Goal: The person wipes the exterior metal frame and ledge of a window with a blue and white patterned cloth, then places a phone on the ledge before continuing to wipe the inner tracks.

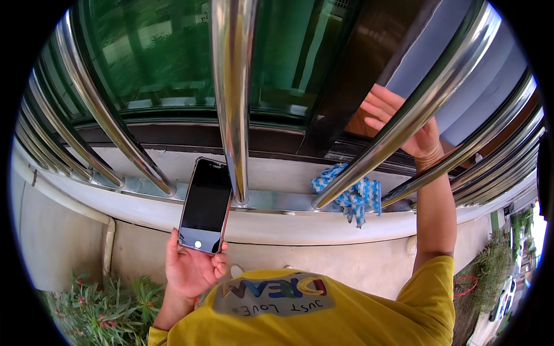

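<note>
My left hand [194,270] holds a smartphone [205,203] by its lower end. The phone's screen is mostly black, with a white round button near the bottom, and its upper right edge is close to a metal bar. My right hand [402,116] reaches between the bars, palm showing and fingers extended beside the dark window frame [346,73]. One polished bar [407,112] crosses in front of the hand and hides part of it. No object shows in that hand. Below it, a blue-and-white cloth [357,192] lies crumpled on the ledge, partly behind the bar's foot and hanging over the edge.
Shiny upright bars [233,99] rise from a metal bottom rail [277,201] on a white ledge [303,227]. Behind them is green reflective window glass [169,56]. A drainpipe [108,246] runs down the wall at left, above leafy plants [108,315] with red flowers.
</note>
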The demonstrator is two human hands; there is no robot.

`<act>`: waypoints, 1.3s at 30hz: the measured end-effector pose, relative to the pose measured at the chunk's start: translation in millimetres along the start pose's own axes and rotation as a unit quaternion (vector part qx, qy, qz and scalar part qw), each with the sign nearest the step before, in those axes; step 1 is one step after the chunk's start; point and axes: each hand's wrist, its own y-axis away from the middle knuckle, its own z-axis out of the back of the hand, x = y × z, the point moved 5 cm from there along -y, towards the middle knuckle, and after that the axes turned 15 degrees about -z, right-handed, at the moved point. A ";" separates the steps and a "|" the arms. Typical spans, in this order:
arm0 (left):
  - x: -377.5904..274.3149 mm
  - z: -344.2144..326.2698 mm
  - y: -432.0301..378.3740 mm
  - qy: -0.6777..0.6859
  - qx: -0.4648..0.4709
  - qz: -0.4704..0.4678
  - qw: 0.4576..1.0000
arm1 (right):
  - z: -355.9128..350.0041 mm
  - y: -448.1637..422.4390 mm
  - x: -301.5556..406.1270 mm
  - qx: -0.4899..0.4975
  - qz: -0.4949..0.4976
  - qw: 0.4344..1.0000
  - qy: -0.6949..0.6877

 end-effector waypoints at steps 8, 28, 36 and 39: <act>-5.0 -13.9 -4.5 0.058 0.013 0.007 0.998 | -6.0 60.6 4.7 -0.369 0.130 0.920 -0.024; -6.9 -31.8 -11.0 0.062 -0.022 0.022 0.998 | -120.6 23.5 -32.7 -0.249 -0.099 0.571 0.776; 2.6 -26.0 -24.1 0.104 -0.037 0.043 0.993 | -94.1 3.1 -56.0 -0.220 -0.161 0.732 0.624; -2.1 -26.5 -25.9 0.112 -0.049 0.034 0.992 | -91.4 7.2 -44.3 -0.256 -0.176 0.703 0.639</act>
